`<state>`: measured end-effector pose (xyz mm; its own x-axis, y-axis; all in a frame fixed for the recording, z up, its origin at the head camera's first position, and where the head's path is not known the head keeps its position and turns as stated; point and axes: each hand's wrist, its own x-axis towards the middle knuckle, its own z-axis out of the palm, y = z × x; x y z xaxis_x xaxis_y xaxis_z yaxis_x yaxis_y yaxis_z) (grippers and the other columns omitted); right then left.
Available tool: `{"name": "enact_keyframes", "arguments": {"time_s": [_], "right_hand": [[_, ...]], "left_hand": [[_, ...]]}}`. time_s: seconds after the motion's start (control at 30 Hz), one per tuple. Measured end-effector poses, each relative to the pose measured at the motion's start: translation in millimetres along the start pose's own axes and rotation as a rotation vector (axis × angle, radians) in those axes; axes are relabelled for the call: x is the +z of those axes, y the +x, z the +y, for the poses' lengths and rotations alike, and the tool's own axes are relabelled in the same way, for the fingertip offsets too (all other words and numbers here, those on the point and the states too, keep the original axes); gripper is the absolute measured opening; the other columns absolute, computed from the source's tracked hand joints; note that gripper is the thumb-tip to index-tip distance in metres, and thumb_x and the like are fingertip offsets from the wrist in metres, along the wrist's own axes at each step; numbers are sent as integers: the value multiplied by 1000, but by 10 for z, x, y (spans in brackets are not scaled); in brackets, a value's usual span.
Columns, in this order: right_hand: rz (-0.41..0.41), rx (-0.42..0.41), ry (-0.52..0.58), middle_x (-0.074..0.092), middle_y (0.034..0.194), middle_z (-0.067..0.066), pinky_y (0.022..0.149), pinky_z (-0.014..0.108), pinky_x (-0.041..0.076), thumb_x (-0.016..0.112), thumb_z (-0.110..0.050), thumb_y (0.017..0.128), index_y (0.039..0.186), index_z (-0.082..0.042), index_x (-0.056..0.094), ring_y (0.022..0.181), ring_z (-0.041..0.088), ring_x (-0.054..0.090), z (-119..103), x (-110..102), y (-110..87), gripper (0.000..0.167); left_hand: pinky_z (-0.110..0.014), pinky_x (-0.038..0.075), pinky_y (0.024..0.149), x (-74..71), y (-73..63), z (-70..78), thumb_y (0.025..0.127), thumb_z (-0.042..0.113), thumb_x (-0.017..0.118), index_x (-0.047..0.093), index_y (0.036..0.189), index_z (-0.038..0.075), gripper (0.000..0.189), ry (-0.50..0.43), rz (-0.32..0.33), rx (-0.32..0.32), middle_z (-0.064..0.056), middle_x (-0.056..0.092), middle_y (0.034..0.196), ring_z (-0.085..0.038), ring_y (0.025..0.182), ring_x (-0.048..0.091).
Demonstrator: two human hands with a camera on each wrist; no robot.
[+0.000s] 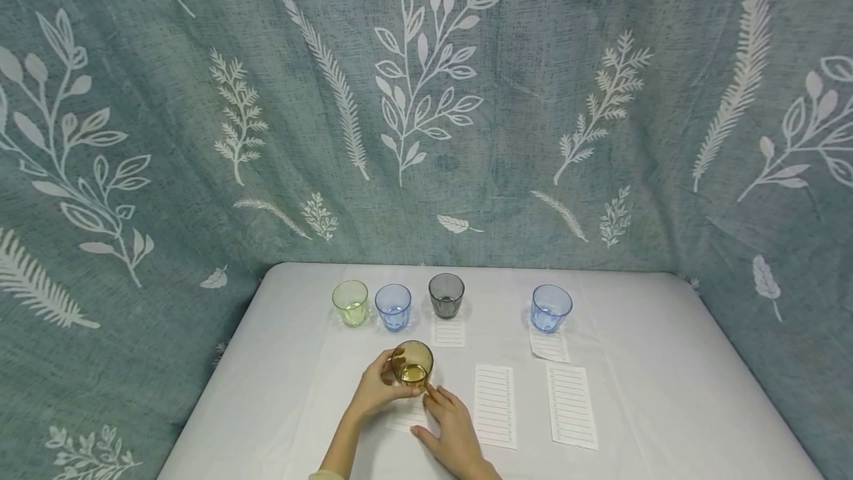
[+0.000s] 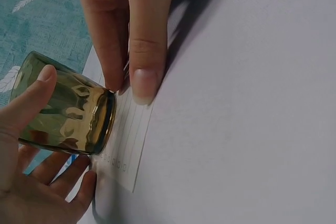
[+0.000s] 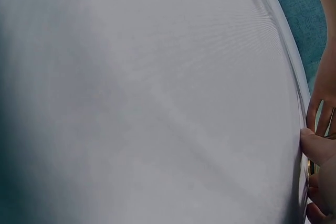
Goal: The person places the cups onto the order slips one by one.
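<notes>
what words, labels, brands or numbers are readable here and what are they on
No readable words, numbers or brands.
Slip by the amber glass: ruled lines and a row of tiny marks, too small to read.
Slip by the grey glass: lined, any print too small.
Slip by the right-hand blue glass: same.
Long middle slip, long right slip: lined, marks too small.

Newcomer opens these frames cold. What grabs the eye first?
The amber glass, gripped by the left hand, the right hand beside it, low in the head view's center. Farther back, a green glass, a gray glass and two blue glasses. Then the plant-printed teal backdrop behind the table.
</notes>
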<state>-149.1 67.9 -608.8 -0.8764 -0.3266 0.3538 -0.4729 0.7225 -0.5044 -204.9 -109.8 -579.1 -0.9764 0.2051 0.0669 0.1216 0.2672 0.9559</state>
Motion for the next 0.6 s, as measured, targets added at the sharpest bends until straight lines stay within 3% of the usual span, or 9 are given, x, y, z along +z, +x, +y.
{"name": "enact_keyframes", "arguments": {"time_s": [0.27, 0.47, 0.6], "right_hand": [[-22, -8, -19, 55, 128, 22, 94, 53, 43, 73, -36, 79, 112, 3, 65, 116, 38, 52, 2, -41, 25, 52], [-67, -24, -85, 57, 128, 16, 98, 53, 41, 73, -39, 76, 112, -2, 67, 120, 40, 50, 34, -81, 63, 51], [-88, -24, -70, 57, 128, 17, 98, 54, 40, 73, -38, 77, 112, -2, 67, 120, 41, 49, 51, -100, 67, 51]], "left_hand": [[-59, 43, 93, -31, -109, 299, 67, 3, 82, 45, 128, -9, 72, -16, -22, 8, -34, 51, 126, -50, 116, 48], [-54, 46, 92, -19, -82, 110, 68, 9, 83, 46, 132, -3, 75, 12, -1, 7, -29, 54, 126, -45, 115, 53], [-51, 48, 91, -14, -51, -5, 67, 14, 85, 46, 134, 1, 78, 14, -1, 0, -26, 55, 127, -42, 114, 54]]}}
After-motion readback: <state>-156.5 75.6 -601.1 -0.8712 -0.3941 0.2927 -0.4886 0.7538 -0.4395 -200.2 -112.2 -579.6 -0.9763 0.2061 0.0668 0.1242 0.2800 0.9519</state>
